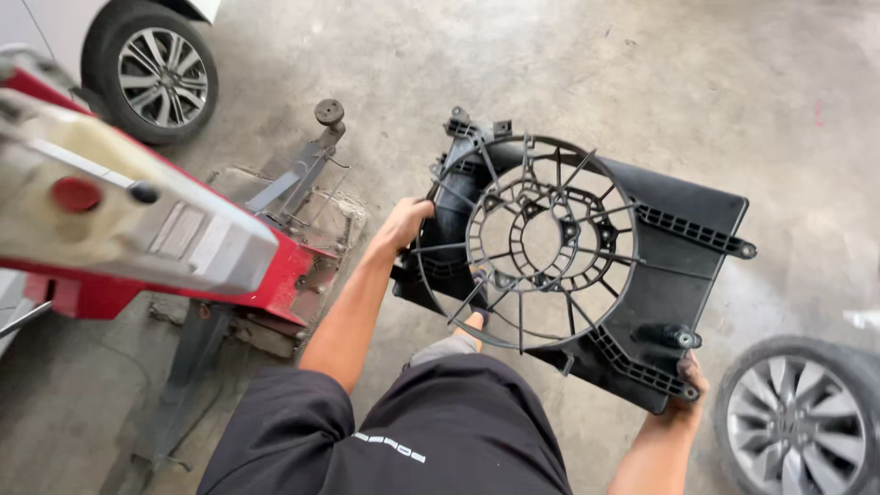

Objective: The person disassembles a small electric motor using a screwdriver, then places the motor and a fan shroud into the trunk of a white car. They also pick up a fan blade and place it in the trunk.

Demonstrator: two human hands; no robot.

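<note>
— What have the hands got hold of?

— A black plastic radiator fan shroud (pixel 587 266), held up off the concrete floor (pixel 642 73) and tilted, its round spoked guard ring facing up. The left hand (pixel 403 223) has its fingers curled over the shroud's left edge, clamped on it. The right hand (pixel 686 380) grips the lower right corner; only the fingertips show over the rim, closed on the plastic.

— And round about?

— A hydraulic floor jack (pixel 293 192) lies on the floor to the left, just beside the left forearm. Nearer the camera, a red-and-silver bar (pixel 156 229) crosses the left side, blurred; possibly part of a car lift, I can't say for sure. A car wheel (pixel 160 73) sits at the floor's top left corner, and a loose alloy wheel (pixel 797 422) at the bottom right corner, near the right hand.
</note>
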